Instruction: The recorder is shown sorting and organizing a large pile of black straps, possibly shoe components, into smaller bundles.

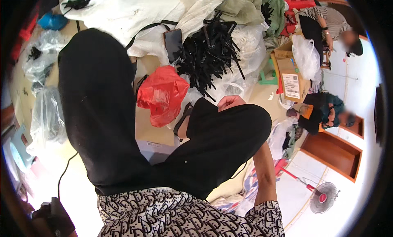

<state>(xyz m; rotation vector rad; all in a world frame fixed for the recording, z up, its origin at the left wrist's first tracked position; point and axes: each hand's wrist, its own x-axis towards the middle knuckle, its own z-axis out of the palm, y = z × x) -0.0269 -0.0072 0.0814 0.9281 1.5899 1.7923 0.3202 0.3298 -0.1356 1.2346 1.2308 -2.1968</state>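
My right hand [230, 102] reaches round behind my bent right knee to the black trouser leg [221, 128]. Its fingers are curled, and the tips are hidden by the cloth, along with anything they hold. Just beyond lies a tangled heap of black strips [211, 53]. A phone [173, 44] with a dark screen leans at its left side. Between my legs sits a crumpled red plastic bag [162, 96]. At the dark lower left rim, my left hand [43, 215] is dim beside a black blocky thing [59, 217] with a cable; its fingers cannot be made out.
White sacking [143, 16] spreads ahead. Clear plastic bags [47, 114] lie on the left. An open cardboard box [288, 69] stands at the right near a green stool [268, 75]. Two other people [333, 26] sit farther right, past a standing fan [323, 197].
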